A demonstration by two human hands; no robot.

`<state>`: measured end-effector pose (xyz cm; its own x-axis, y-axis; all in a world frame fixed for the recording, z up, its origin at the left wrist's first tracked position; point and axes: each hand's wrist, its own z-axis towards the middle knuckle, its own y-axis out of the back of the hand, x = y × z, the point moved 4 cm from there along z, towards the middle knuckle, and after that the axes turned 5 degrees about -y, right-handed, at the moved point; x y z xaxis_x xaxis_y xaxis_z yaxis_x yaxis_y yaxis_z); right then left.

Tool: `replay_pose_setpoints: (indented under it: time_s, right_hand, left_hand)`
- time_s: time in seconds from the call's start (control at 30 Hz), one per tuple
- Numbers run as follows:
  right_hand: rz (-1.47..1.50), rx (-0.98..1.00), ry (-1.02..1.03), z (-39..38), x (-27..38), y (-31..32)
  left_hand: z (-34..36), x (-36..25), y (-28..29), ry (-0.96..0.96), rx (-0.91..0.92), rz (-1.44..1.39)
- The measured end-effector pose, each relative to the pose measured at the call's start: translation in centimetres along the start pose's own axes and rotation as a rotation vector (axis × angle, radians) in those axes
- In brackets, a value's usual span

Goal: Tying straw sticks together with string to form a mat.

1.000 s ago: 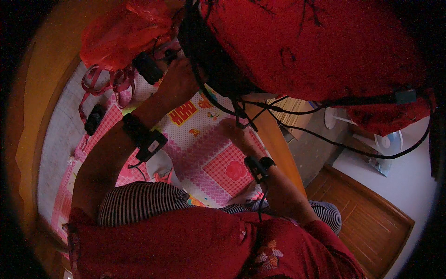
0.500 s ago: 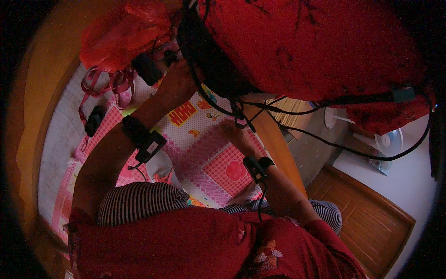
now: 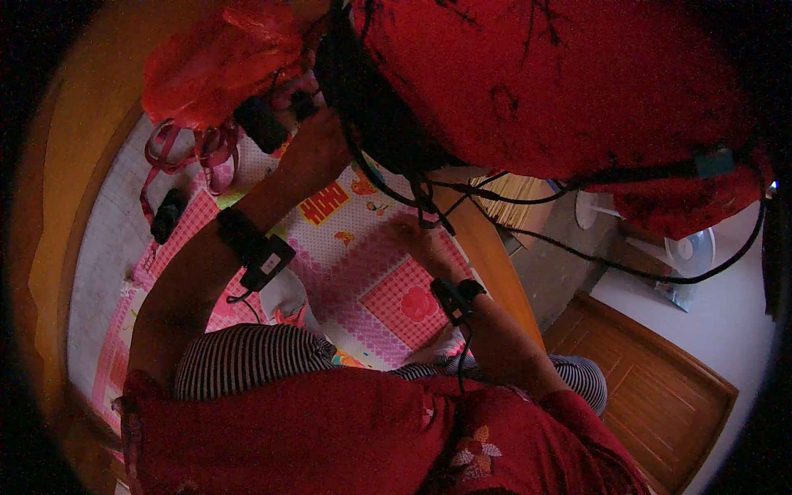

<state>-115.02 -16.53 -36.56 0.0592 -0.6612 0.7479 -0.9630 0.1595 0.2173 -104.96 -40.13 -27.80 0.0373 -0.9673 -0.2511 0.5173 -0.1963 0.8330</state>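
My left hand [image 3: 315, 150] reaches forward over a pink and white patterned cloth [image 3: 326, 256]. Its fingers go out of sight behind the black edge of a large red fabric-covered thing [image 3: 561, 91], so what they hold or touch is hidden. Farther right, my right hand [image 3: 419, 241] is low over the same cloth, close to its right border. Dim light and a dangling black cable [image 3: 425, 198] keep me from making out its fingers. A black strap with a small box [image 3: 268, 260] is on my left wrist, and a similar one [image 3: 452, 299] on my right.
Beyond my left hand lie a red plastic bag [image 3: 219, 66], a dark red strap [image 3: 219, 153] and a black cylindrical object [image 3: 260, 124]. Another small black object [image 3: 169, 214] rests at the cloth's left edge. To the right are a wooden edge [image 3: 499, 264] and a brown wooden panel [image 3: 643, 388].
Almost nothing differs. My left hand has shifted very slightly; my right hand stays in place.
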Motion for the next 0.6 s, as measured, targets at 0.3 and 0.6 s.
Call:
replay_pose_setpoints:
  time_s: [0.3, 0.6]
  right_hand:
    - [0.07, -0.034, 0.048, 0.2, -1.1, -0.2]
    - [0.025, -0.066, 0.05, 1.0, -2.1, 0.1]
  left_hand:
    - [0.2, -0.2, 0.1, -0.027, -0.007, 0.002]
    - [-0.3, 0.8, -0.7, 0.157, -0.046, -0.272]
